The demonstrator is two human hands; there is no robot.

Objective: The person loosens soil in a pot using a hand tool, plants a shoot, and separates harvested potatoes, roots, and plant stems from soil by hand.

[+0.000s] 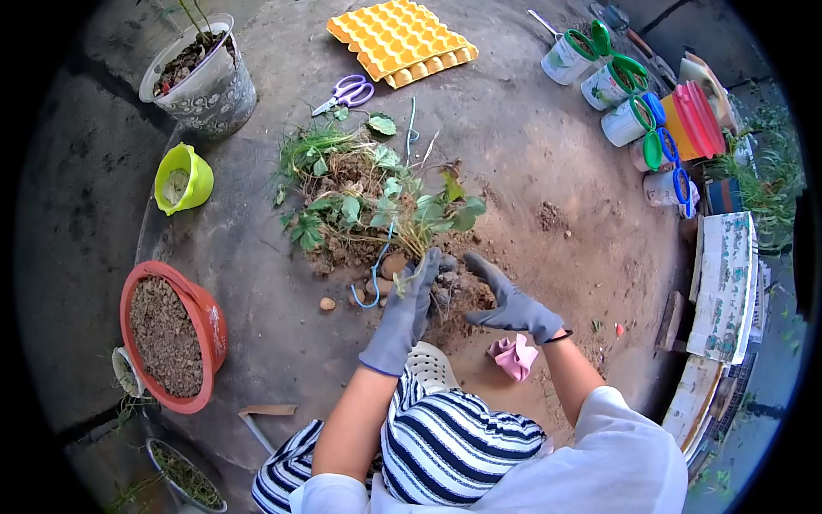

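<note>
Both my hands wear grey gloves. My left hand (411, 300) is closed around the lower stems of a leafy green plant (428, 218), whose leaves lean up and away from me. Beneath the stems hangs a clump of dark soil and roots (461, 295), between my two hands. My right hand (515, 307) is open, thumb and fingers apart, at the right side of that clump. Beyond lies a heap of pulled plants (342, 184) with soil. Several brown stones (383, 285) and a blue cord (374, 272) lie left of my left hand.
Purple-handled scissors (349, 92) and yellow egg trays (402, 38) lie at the back. On the left stand a potted plant (210, 94), a lime-green pot (199, 182) and a red soil-filled pot (210, 334). Several lidded tubs (628, 122) line the right. Crumpled pink material (514, 356) lies near my knee.
</note>
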